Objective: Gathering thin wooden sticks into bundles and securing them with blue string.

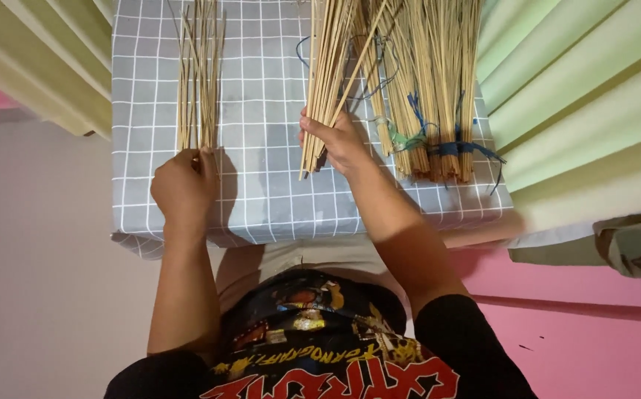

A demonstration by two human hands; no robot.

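My left hand (182, 185) pinches the near ends of a thin bunch of pale straw-coloured sticks (198, 74) that lies on a grey cloth with a white grid (261, 185). My right hand (339, 140) grips a thicker loose bundle of the same sticks (331, 66), held slightly tilted above the cloth. To the right of that hand lie several bundles of sticks tied with blue string (438, 111).
The gridded cloth covers a raised surface whose near edge (246, 236) is just in front of my body. Pale green pleated curtains (579, 111) hang on the right, another (47, 66) on the left. A pink surface (594, 332) lies lower right.
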